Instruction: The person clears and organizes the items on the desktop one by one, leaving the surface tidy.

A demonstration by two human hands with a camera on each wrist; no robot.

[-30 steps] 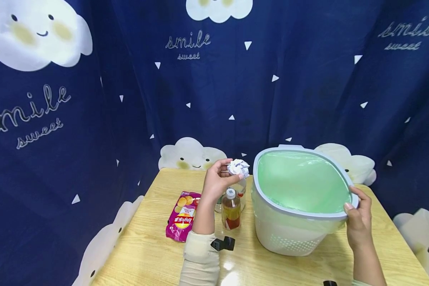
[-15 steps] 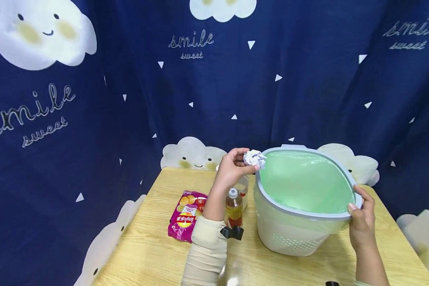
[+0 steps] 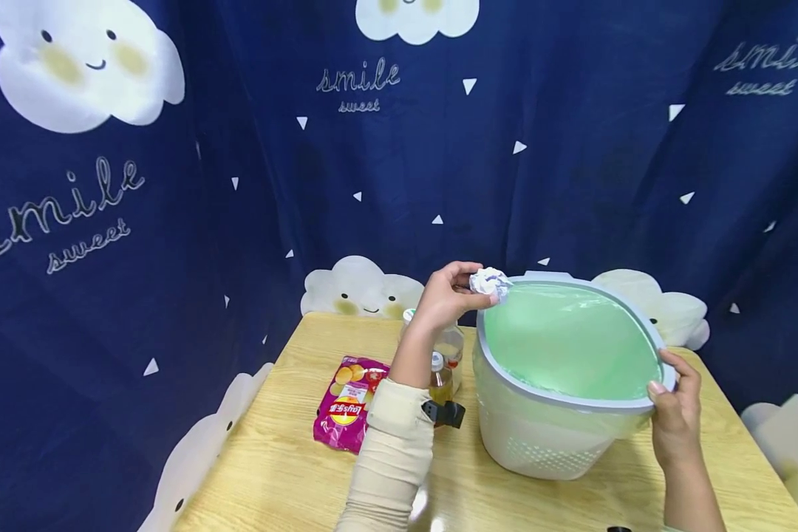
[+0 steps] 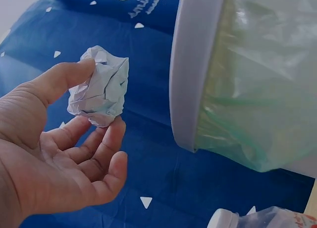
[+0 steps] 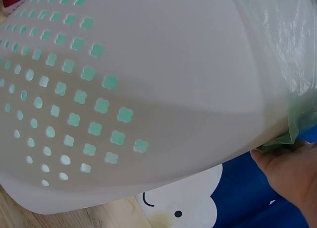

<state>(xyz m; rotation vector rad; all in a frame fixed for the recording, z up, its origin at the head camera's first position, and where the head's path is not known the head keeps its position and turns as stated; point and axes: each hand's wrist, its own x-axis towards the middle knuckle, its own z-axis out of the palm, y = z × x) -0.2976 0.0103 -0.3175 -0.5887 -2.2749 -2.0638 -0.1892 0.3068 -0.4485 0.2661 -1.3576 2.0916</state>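
A crumpled ball of white paper (image 4: 101, 86) is pinched between the thumb and fingers of my left hand (image 3: 444, 297). That hand is at the left side of the bin's rim, and the paper overlaps the rim in the head view. The white bin (image 3: 539, 447) has a pale blue-grey rim (image 3: 482, 347), a green plastic liner (image 3: 572, 340) folded over it, and small holes low in its wall. My right hand (image 3: 678, 410) grips the rim at the right, thumb on the near side. In the right wrist view the bin wall (image 5: 188, 64) fills most of the frame.
Left of the bin stand a bottle of amber liquid (image 3: 441, 380) and a clear bottle (image 3: 451, 343), partly behind my left arm. A purple chip bag (image 3: 346, 406) lies further left on the wooden table (image 3: 273, 443). A dark blue curtain (image 3: 386, 170) hangs behind.
My left hand has carried the paper ball rightward and up, from above the bottles to the bin's left rim. The right hand has kept its grip on the rim.
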